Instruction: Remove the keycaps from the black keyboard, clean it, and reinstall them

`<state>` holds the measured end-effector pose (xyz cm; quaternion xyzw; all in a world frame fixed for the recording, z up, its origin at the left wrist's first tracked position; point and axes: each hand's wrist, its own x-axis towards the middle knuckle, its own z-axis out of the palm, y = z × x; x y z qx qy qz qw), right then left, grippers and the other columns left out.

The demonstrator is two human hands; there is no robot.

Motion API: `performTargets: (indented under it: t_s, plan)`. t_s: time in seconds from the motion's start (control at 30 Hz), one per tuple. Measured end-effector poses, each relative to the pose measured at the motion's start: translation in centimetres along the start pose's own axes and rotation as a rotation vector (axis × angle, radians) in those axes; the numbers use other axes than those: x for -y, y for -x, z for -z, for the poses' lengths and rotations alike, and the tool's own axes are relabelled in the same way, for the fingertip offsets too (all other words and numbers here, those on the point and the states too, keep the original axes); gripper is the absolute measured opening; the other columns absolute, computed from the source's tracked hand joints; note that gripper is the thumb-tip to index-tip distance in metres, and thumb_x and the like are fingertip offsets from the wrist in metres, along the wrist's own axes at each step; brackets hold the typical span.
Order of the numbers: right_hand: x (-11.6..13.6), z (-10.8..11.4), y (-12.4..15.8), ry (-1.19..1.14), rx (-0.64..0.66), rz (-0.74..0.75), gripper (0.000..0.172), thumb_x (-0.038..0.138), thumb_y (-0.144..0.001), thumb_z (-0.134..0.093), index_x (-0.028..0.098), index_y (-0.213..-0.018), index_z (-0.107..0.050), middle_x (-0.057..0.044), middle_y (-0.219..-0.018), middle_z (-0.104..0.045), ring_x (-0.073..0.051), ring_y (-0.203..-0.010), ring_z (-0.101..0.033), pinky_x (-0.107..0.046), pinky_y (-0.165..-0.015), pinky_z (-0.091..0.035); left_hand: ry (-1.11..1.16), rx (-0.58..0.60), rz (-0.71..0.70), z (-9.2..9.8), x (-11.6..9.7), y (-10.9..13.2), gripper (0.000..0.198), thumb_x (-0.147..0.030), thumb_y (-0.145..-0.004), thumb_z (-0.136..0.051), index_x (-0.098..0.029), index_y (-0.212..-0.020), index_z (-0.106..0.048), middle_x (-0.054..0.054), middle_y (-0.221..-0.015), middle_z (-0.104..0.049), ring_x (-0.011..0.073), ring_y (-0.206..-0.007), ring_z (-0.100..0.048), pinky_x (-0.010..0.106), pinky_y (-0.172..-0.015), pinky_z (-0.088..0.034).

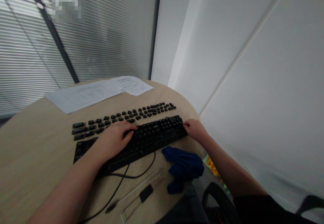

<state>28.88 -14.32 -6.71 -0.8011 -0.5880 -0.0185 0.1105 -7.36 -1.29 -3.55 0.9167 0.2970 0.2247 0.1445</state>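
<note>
A black keyboard [149,139] lies at a slant on the round wooden table, with bare switch area along its near rows and keycaps along the far rows. My left hand [115,138] rests over its middle, thumb and forefinger closed together at a keycap [138,131]; the fingertips partly hide it. At the keyboard's right end, my right hand [194,129] is closed with its fingertips on the edge. Loose black keycaps [106,118] stand in rows on the table just beyond the keyboard. The left forearm covers part of the keyboard's left side.
Near me lie a blue cloth [186,165], a thin brush-like stick [136,191], a wire tool with a black handle [146,193] and the keyboard's cable [117,187]. Printed sheets [93,94] lie at the back. A white wall [253,82] borders the table's right.
</note>
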Motion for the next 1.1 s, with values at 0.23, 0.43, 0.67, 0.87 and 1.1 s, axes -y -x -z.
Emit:
performTargets:
  t_s: [0.23, 0.43, 0.67, 0.87, 1.1]
  plan:
    - [-0.7, -0.7, 0.3, -0.142, -0.072, -0.023, 0.025, 0.029, -0.097, -0.058, 0.020, -0.105, -0.080, -0.010, -0.108, -0.081, -0.024, -0.097, -0.075, -0.033, -0.088, -0.054, -0.011, -0.078, -0.004, 1.6, -0.3, 0.4, 0.039, -0.039, -0.093, -0.046, -0.020, -0.107, -0.078, 0.011, -0.112, -0.078, 0.0298, -0.108, -0.071, 0.046, -0.104, -0.054]
    - [-1.0, -3.0, 1.0, -0.305, -0.221, -0.063, 0.043, 0.033, -0.106, -0.038, 0.018, -0.131, -0.069, -0.011, -0.127, -0.076, -0.019, -0.099, -0.075, -0.030, -0.087, -0.058, -0.088, -0.345, 0.133, 4.1, 0.2, 1.6, 0.041, -0.040, -0.094, -0.044, -0.021, -0.110, -0.077, 0.011, -0.114, -0.077, 0.0295, -0.107, -0.070, 0.043, -0.100, -0.056]
    - [-1.7, -3.8, 1.6, -0.407, -0.288, 0.082, 0.046, 0.041, -0.103, -0.038, 0.020, -0.103, -0.079, -0.012, -0.115, -0.079, -0.027, -0.108, -0.072, -0.040, -0.101, -0.053, -0.102, -0.629, 0.295, 8.3, 2.8, 3.4, 0.039, -0.040, -0.094, -0.048, -0.019, -0.111, -0.076, 0.009, -0.112, -0.076, 0.0214, -0.088, -0.070, 0.029, -0.070, -0.057]
    - [-4.0, -6.2, 1.6, -0.393, -0.348, 0.133, 0.047, 0.051, -0.099, -0.043, 0.023, -0.100, -0.080, -0.013, -0.112, -0.079, -0.030, -0.102, -0.074, -0.045, -0.096, -0.056, -0.096, -0.513, 0.595, 8.7, 9.1, 5.7, 0.047, -0.042, -0.092, -0.047, -0.013, -0.116, -0.075, 0.013, -0.110, -0.078, 0.0215, -0.083, -0.071, 0.033, -0.085, -0.056]
    - [-4.7, -5.7, 2.9, -0.380, -0.377, 0.145, 0.043, 0.049, -0.100, -0.041, 0.025, -0.108, -0.075, -0.012, -0.117, -0.078, -0.032, -0.102, -0.074, -0.049, -0.094, -0.055, -0.053, -0.376, 0.665, 6.5, 12.9, 7.6, 0.037, -0.044, -0.090, -0.058, -0.018, -0.107, -0.079, 0.008, -0.096, -0.080, 0.0205, -0.076, -0.073, 0.031, -0.079, -0.057]
